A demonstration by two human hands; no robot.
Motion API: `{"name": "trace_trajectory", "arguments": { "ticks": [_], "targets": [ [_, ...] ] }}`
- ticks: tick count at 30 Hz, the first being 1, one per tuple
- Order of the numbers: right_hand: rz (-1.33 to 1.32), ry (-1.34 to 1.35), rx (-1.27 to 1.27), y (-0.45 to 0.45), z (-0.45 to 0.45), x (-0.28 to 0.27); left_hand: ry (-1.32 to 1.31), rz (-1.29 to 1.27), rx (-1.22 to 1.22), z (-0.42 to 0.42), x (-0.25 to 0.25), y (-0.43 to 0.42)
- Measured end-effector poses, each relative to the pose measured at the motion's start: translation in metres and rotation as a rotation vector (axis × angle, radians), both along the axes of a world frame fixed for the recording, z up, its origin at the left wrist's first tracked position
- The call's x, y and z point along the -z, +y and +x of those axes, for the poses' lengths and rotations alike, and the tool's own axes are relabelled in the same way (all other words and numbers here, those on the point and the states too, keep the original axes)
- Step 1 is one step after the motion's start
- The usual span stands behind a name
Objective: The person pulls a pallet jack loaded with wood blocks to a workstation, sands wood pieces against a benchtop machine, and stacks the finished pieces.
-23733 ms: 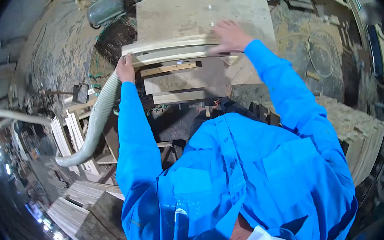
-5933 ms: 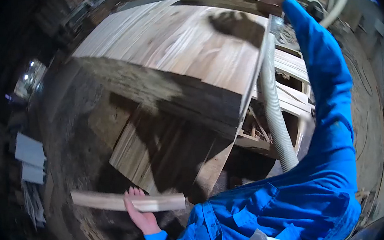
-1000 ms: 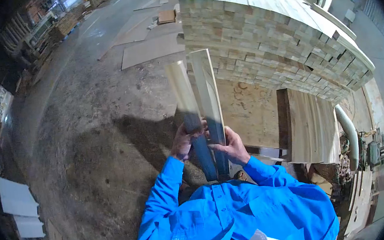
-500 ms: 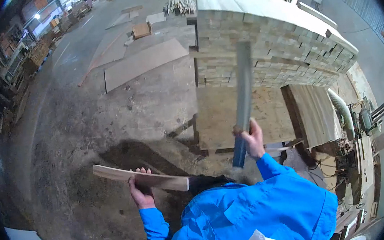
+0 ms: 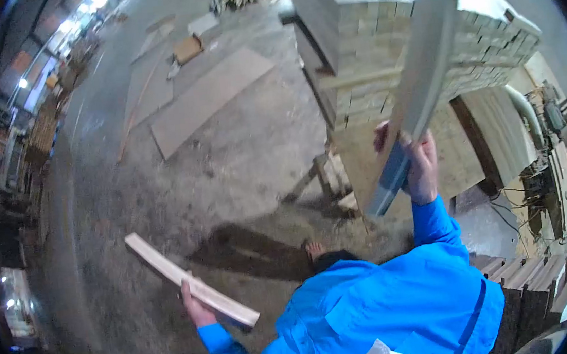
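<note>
On the left, my left hand is closed around a pale wooden strip, which slants from upper left to lower right above the floor. My right hand grips a long wooden board near its lower end, fingers on one side and thumb on the other. That board rises steeply past the top of the view, and its lower end looks bluish. Behind it stands a big stack of wooden pieces, partly covered by the board. Both arms wear blue sleeves.
Below the stack is a plywood surface. A flat brown sheet and a cardboard box lie on the concrete floor. Machinery with a hose stands at the right. Slatted wood is beside my right side.
My right hand has moved up and right, bringing its board closer to the camera. My left hand has gone lower, and its strip has tilted more steeply. The view has shifted too.
</note>
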State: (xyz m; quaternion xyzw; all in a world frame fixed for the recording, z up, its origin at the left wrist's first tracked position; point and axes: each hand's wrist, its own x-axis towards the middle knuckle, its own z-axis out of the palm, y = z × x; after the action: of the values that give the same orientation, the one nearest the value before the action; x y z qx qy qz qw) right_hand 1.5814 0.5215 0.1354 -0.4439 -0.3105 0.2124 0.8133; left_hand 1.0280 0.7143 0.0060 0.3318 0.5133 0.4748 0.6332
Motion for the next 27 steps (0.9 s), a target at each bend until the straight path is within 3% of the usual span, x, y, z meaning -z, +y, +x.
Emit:
{"name": "trace_trajectory", "arguments": {
  "ticks": [3,5,12,13,15,17,20,24,27],
  "targets": [
    [-0.066,0.086,-0.013,0.022,-0.005,-0.034,0.043,0.018,-0.129,-0.003,0.013,0.031],
    [-0.036,-0.026,-0.067,0.027,-0.001,-0.047,0.059,-0.034,-0.051,-0.032,0.036,0.059],
    [-0.070,-0.277,0.184,0.041,-0.022,-0.103,0.055,-0.074,0.111,-0.050,0.076,0.194],
    [-0.087,-0.291,0.223,0.045,-0.027,-0.106,0.057,-0.053,0.111,-0.029,0.055,0.212],
    [-0.126,-0.305,0.236,0.054,-0.036,-0.106,0.013,0.020,0.221,-0.021,0.060,0.275],
    [-0.232,-0.262,0.415,0.075,-0.064,-0.125,0.005,0.004,0.253,0.001,0.048,0.327],
    [-0.207,-0.254,0.453,0.097,-0.086,-0.140,0.008,0.098,0.531,0.025,0.045,0.421],
    [-0.232,-0.281,0.604,0.114,-0.100,-0.149,-0.181,0.052,0.737,0.108,-0.017,0.489],
    [-0.216,-0.322,0.697,0.116,-0.094,-0.152,-0.178,0.094,0.917,0.183,-0.062,0.532]
  ]
}}
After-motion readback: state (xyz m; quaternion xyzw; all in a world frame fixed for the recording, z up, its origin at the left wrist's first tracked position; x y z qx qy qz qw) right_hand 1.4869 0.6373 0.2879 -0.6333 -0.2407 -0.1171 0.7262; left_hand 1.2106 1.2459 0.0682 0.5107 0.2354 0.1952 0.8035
